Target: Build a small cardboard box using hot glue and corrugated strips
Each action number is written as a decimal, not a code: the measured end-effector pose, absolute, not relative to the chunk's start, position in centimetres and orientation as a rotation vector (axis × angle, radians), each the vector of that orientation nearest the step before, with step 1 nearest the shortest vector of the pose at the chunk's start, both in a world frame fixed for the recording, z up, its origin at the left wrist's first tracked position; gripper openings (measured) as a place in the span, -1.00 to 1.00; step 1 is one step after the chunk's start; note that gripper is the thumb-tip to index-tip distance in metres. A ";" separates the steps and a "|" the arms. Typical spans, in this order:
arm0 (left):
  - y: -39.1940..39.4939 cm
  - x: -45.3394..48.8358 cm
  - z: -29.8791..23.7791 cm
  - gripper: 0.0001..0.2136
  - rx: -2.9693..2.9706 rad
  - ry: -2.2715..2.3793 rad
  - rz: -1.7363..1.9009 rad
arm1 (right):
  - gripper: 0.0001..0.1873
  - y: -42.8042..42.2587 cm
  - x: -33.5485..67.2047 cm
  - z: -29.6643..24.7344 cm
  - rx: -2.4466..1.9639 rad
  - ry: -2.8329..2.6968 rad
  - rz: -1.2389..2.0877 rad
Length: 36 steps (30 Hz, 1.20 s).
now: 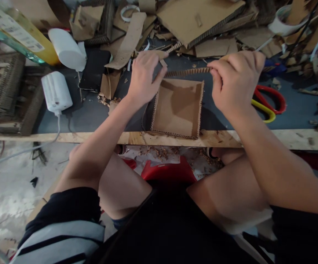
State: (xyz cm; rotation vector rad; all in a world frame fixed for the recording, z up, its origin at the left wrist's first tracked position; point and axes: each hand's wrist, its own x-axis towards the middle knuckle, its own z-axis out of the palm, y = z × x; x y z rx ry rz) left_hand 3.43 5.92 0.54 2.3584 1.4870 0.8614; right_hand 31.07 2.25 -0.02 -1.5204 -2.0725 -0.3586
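A shallow square cardboard tray (177, 109) with corrugated edges lies near the front of the dark table top. Along its far side runs a thin corrugated cardboard strip (187, 71). My left hand (143, 79) pinches the strip's left end, fingers closed on it. My right hand (234, 82) pinches the right end with fingers curled tight. Both hands hover just above the tray's far edge.
Red and yellow scissors (269, 104) lie to the right of my right hand. A black phone (94, 69), a white charger (55, 91) with its cable and a white bottle (66, 49) sit to the left. Cardboard scraps (200, 22) pile up at the back. The wooden table edge (92, 137) runs in front.
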 end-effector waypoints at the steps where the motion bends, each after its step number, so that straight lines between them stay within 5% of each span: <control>1: 5.6 3.5 0.8 -0.64 2.388 1.485 0.799 | -0.51 2.2 31.0 -0.1 -1.530 -2.068 -0.359; 6: 5.9 2.6 -2.3 -0.28 2.304 1.469 0.652 | -0.58 2.4 30.9 -0.2 -1.643 -2.041 -0.250; 27: 7.6 2.0 -7.1 -0.29 2.270 1.453 0.759 | -0.61 2.8 32.1 1.2 -1.758 -1.917 -0.103; 32: 6.7 2.2 -5.4 -0.25 2.239 1.432 0.843 | -0.62 2.6 32.3 2.0 -1.717 -1.842 -0.005; 36: 3.9 3.9 -1.2 -0.45 2.327 1.453 1.201 | -0.67 1.9 31.6 2.3 -1.583 -2.028 0.125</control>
